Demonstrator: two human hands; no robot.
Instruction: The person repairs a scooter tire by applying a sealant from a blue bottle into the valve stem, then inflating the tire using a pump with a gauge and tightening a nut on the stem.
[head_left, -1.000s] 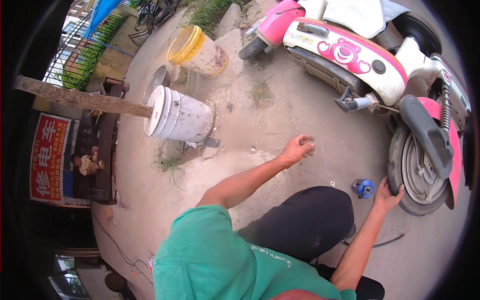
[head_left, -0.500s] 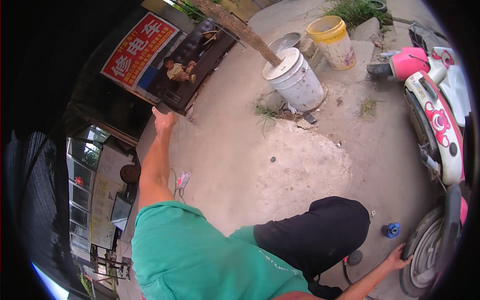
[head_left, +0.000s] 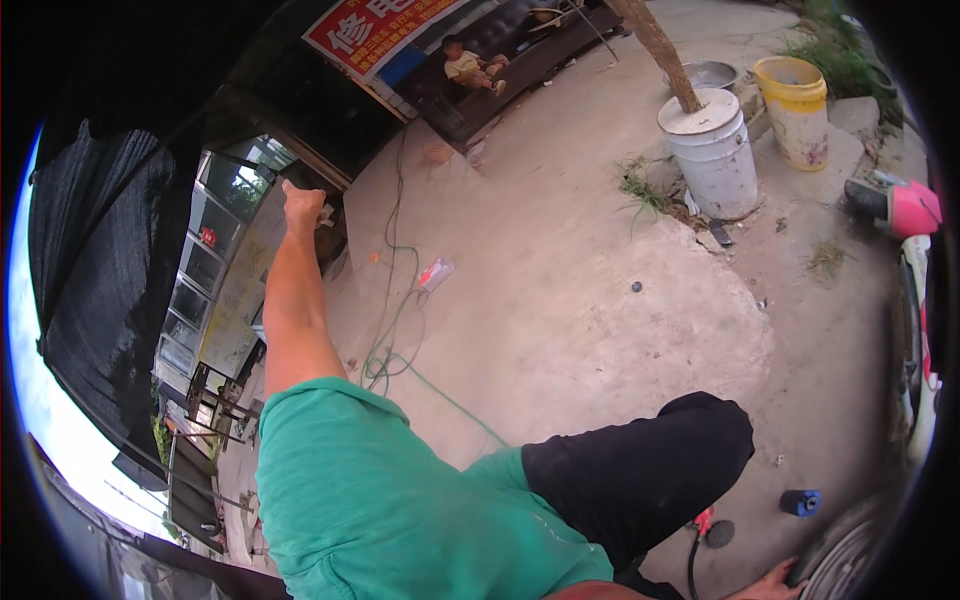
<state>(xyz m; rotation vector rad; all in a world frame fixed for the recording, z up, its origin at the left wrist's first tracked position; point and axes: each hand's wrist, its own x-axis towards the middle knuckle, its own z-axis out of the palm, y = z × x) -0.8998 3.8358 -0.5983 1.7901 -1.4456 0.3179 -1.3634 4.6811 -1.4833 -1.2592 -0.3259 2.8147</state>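
Note:
My left hand is raised out at the upper left, fingers partly spread and nothing visible in it. My right hand is at the lower right edge, partly cut off, with its fingers on the scooter's wheel. Above that hand a blue cylindrical object rests on the ground, with a red fitting on a black hose and a dark disc beside my knee. A green cord lies in loops to the right of my left forearm.
A person sits on a dark sofa beneath a red sign. A post rises from a white bucket, beside a yellow-rimmed bucket. The pink-and-white scooter is at the right rim; dark netting hangs left.
My view has swung left, moving the scooter to the right rim. My left arm has swung up and leftward from over the ground. My right hand stays at the wheel.

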